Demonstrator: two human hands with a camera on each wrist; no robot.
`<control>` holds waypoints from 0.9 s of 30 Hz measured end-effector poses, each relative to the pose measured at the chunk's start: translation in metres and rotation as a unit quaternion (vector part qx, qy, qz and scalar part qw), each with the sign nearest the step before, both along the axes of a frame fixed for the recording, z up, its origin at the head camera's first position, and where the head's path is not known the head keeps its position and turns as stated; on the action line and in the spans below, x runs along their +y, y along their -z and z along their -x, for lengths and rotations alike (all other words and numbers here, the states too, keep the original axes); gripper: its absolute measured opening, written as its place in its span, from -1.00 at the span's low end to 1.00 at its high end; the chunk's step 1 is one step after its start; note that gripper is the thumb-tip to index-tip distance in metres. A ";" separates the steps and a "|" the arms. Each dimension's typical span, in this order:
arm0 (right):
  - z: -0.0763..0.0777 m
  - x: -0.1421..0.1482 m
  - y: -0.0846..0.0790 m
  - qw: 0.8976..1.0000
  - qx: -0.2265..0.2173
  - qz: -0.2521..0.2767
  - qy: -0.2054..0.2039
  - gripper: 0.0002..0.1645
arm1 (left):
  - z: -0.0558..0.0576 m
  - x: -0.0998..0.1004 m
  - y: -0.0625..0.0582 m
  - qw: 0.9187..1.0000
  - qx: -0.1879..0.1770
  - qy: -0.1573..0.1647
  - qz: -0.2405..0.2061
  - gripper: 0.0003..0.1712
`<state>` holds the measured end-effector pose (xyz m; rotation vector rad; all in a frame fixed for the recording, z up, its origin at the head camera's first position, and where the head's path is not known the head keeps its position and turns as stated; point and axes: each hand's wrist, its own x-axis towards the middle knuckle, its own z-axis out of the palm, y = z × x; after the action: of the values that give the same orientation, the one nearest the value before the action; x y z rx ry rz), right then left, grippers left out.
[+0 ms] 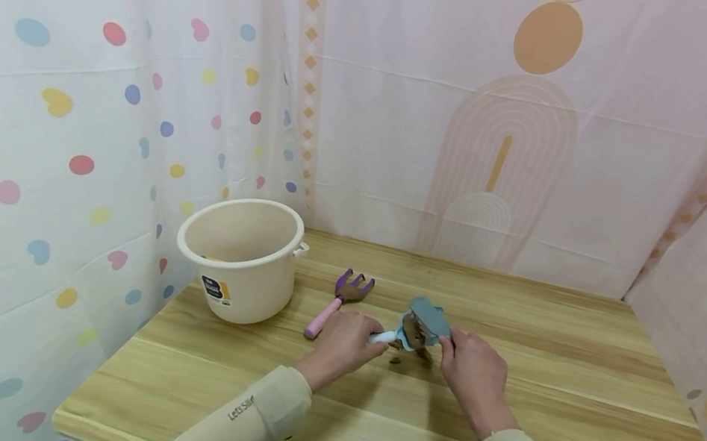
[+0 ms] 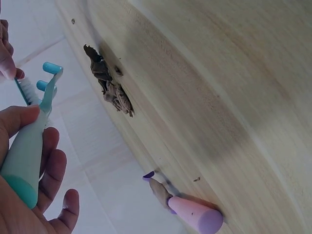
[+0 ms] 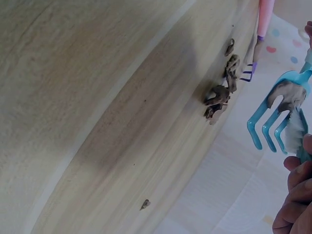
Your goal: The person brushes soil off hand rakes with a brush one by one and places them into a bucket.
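My left hand (image 1: pixel 345 338) grips the pale handle of a small blue hand rake (image 3: pixel 263 114), holding it above the table. Brown mud coats the palm of the rake, and its bent tines show in the right wrist view. In my right hand (image 1: pixel 476 372) is a blue-grey scrub brush (image 1: pixel 431 315). Its white bristles (image 3: pixel 294 130) press against the muddy rake head. Beneath them on the table lie dark clumps of mud (image 2: pixel 109 85). Left of the rake, a second hand rake (image 1: pixel 324 317) with a pink handle and purple tines lies on the table, also muddy.
A cream bucket (image 1: pixel 255 290) stands at the table's left rear corner. The wooden table (image 1: pixel 605 407) ends at patterned curtains (image 1: pixel 377 103) behind and at both sides. Small mud crumbs (image 3: pixel 145 204) are scattered on the wood.
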<state>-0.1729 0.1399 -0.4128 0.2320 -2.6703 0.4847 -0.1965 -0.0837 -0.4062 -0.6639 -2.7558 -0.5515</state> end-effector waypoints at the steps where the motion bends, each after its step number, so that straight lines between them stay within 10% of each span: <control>1: 0.000 0.000 0.001 1.000 0.003 -0.005 0.002 -0.77 | 0.000 0.000 0.000 1.000 0.000 0.001 -0.002 -0.90; 17: 0.005 0.011 0.016 0.987 0.137 -0.089 0.003 -0.79 | -0.002 0.004 0.005 1.000 -0.025 -0.009 0.000 -0.79; 27: -0.001 0.003 0.004 0.999 0.036 0.003 -0.018 -0.80 | 0.000 0.002 0.005 0.999 -0.041 0.003 -0.017 -0.65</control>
<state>-0.1721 0.1433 -0.4164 0.2908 -2.5979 0.4868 -0.1961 -0.0818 -0.4115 -0.6558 -2.8151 -0.6386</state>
